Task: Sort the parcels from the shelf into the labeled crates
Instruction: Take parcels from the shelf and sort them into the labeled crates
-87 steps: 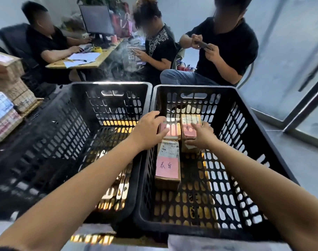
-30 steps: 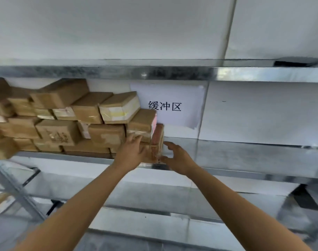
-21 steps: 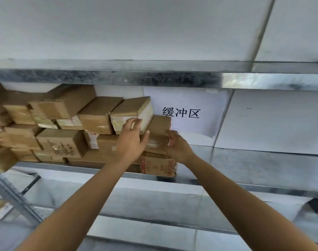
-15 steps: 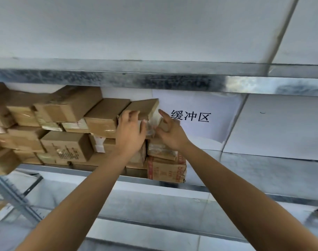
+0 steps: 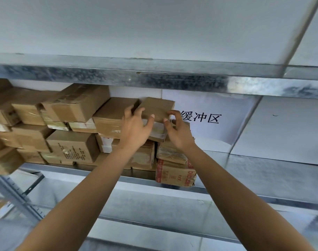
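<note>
**Head view: top parcel held in both hands at the shelf**

Found both hands raised to the right end of a stack of parcels [image 5: 67, 134] on a metal shelf [image 5: 263, 171]. Noted the left hand [image 5: 134, 131] clamped on the top parcel [image 5: 156, 109], fingers hooked over its left front edge in the gap beside the neighbouring box [image 5: 109, 120], thumb pressed on its front face. Noted the right hand [image 5: 178, 133] pinching the same parcel at its front right corner, forefinger curled above, thumb below. Recorded the hands as close together, not touching — parcel between them. Placed the parcel at the top of the stack's rightmost column, set at an angle to the neighbouring box. Cannot tell whether it is lifted clear of the parcel under it. Logged a brown parcel with red print [image 5: 174, 173] at the bottom of that column, at the shelf's front lip. Logged a white paper sign [image 5: 208, 113] with three black characters on the wall behind — just right of the held parcel.
</note>
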### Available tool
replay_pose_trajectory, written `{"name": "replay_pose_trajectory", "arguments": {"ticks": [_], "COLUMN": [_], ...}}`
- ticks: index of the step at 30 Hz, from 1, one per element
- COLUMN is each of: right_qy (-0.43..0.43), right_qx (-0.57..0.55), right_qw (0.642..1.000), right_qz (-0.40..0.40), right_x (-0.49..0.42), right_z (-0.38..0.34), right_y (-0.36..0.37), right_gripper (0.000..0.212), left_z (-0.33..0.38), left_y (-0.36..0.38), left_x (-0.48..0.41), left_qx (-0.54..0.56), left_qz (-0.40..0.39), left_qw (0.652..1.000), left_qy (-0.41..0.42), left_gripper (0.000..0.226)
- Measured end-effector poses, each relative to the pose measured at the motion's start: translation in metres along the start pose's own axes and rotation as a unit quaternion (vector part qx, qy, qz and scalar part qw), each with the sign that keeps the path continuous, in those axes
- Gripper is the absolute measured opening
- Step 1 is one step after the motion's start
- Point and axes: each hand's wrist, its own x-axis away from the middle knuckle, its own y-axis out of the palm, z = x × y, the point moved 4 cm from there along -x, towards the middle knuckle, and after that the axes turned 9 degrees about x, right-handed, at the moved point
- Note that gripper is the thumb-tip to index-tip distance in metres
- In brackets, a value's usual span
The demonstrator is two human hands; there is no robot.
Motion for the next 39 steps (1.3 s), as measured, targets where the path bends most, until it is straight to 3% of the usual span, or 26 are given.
{"name": "replay_pose_trajectory", "arguments": {"ticks": [3, 9, 15, 21, 25, 28, 31, 35, 39], "right_qy": [0.032, 0.032, 0.034, 0.082, 0.123, 0.145, 0.168, 0.198, 0.241], "right_qx": [-0.049, -0.081, -0.091, -0.099, -0.128, -0.161, -0.17, -0.182, -0.235], "right_qw": [0.998, 0.996, 0.99, 0.984, 0.974, 0.962, 0.955, 0.947, 0.923], "right_qz": [0.008, 0.037, 0.1, 0.126, 0.142, 0.168, 0.177, 0.176, 0.186], "right_x": [0.002, 0.01, 0.043, 0.097, 0.131, 0.157, 0.186, 0.222, 0.254], "right_z": [-0.001, -0.012, -0.004, 0.029, 0.054, 0.075, 0.098, 0.128, 0.158], "right_y": [0.001, -0.007, -0.046, -0.08, -0.109, -0.133, -0.158, -0.192, -0.229], "right_gripper": [0.03, 0.025, 0.011, 0.023, 0.05, 0.049, 0.037, 0.016, 0.027], "left_z": [-0.001, 0.006, 0.025, 0.051, 0.074, 0.096, 0.117, 0.142, 0.177], "left_y": [-0.001, -0.007, -0.003, 0.035, 0.057, 0.076, 0.099, 0.134, 0.157], "left_x": [-0.007, -0.004, 0.017, 0.068, 0.095, 0.115, 0.134, 0.16, 0.19], "left_qx": [0.05, 0.106, 0.117, 0.161, 0.206, 0.24, 0.285, 0.361, 0.445], "left_qz": [-0.026, 0.006, -0.038, -0.123, -0.151, -0.194, -0.237, -0.283, -0.289], "left_qw": [0.997, 0.991, 0.99, 0.979, 0.967, 0.95, 0.928, 0.887, 0.839], "left_qy": [-0.055, -0.076, -0.069, -0.035, 0.016, 0.047, 0.044, -0.06, -0.124], "left_gripper": [0.05, 0.046, 0.066, 0.058, 0.069, 0.066, 0.045, 0.042, 0.045]}}
